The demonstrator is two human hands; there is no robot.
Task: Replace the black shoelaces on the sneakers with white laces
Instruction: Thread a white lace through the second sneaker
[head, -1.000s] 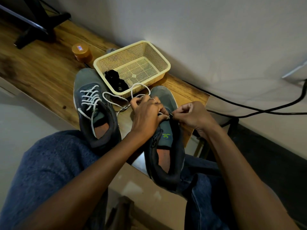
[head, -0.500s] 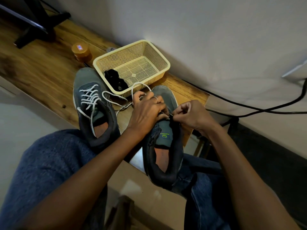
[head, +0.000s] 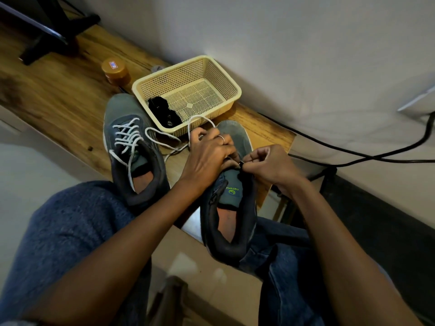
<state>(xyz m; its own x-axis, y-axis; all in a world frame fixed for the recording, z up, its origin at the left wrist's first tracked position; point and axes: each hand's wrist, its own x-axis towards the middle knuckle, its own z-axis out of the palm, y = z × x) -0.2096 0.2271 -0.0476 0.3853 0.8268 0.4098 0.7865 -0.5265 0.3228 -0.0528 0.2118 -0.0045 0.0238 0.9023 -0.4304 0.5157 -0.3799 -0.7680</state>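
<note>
2 grey sneakers sit at the near edge of the wooden table [head: 58, 97], toes pointing away from the person. The left sneaker [head: 131, 149] is already threaded with a white lace [head: 126, 137] in crossed rows, its loose ends trailing over the collar and onto the table. The right sneaker [head: 231, 196] juts past the table edge over the person's lap (its tongue shows a green logo), and both hands work at its eyelet area.

The left hand [head: 209, 156] lies across the front of the right sneaker with fingers curled, gripping a second white lace [head: 200, 121] that loops up from under the fingers toward the basket and runs off to the left across the table. A ring shows on 1 finger. The right hand [head: 268, 165] is clenched with thumb and forefinger pinching something small and dark at the right sneaker's edge, touching the left hand's fingertips; whether it is a lace tip or the eyelet flap I cannot tell.

Just behind the sneakers stands a cream mesh basket [head: 226, 76] with a bundle of black laces [head: 164, 111] in its near left corner. An orange-lidded jar [head: 115, 70] stands to the basket's left. Black cables [head: 353, 154] run along the wall on the right.
</note>
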